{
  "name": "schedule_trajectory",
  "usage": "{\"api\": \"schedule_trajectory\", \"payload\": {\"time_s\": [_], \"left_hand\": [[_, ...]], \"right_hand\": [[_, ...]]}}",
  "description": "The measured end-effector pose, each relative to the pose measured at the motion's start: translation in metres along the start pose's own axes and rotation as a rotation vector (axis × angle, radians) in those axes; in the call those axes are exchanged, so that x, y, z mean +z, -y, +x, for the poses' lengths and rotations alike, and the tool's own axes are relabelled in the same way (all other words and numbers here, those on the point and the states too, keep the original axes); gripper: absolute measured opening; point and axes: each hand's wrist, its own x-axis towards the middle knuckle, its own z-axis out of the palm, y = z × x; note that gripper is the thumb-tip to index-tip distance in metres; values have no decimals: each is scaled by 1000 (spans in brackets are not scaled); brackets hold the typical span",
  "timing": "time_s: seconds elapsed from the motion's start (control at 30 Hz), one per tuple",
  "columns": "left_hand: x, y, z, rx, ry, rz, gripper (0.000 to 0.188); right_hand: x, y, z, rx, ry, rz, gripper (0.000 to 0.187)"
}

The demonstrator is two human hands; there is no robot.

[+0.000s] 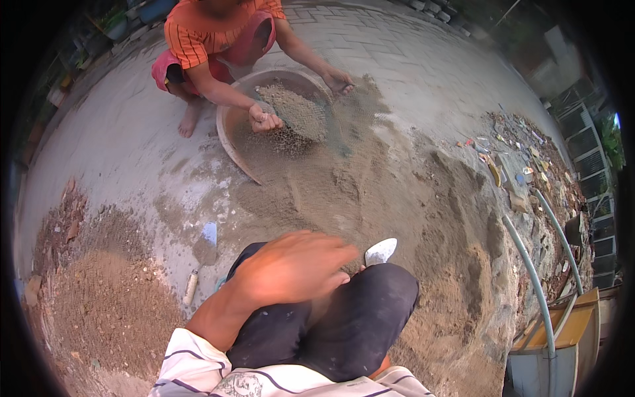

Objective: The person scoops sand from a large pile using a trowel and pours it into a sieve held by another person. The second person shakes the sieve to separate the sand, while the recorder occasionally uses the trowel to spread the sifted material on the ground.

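My left hand [291, 268] is slightly blurred and reaches across above my knees, fingers stretched toward the right, with nothing visible in it. Just beyond my right knee, a pale pointed trowel blade [381, 251] shows against the sand; its handle is hidden. Only a sliver of my right arm [382, 366] appears beside my thigh, and the knee covers most or all of that hand. Across from me, a squatting person in an orange striped shirt [188, 47] grips what looks like a mesh screen [338, 135] with both hands. Gravelly sand [288, 109] lies on it, over a large round tub [228, 149].
Loose sand [456, 225] spreads between us and to my right. A reddish soil pile [119, 298] lies at left, near a light cylinder [190, 288] and a flat blue-and-grey piece [209, 233]. Rubble [522, 165], grey pipes [532, 271] and a wooden box [575, 324] line the right side.
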Motion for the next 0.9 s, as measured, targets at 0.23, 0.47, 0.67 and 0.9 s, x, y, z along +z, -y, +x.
{"api": "schedule_trajectory", "payload": {"time_s": [0.23, 0.47, 0.67, 0.9], "left_hand": [[-7, -1, -5, -16, 26, 49, 38], [-10, 0, -19, 31, -100, 93, 38], [-27, -5, -42, 60, -32, -1, 30], [-42, 18, -63, 114, -48, -131, 23]], "right_hand": [[-3, -4, -7, -20, 11, -16, 24], [48, 31, -2, -122, 92, -151, 24], [136, 100, 40, -269, 96, -557, 24], [153, 103, 15, -456, 252, -550, 24]]}}
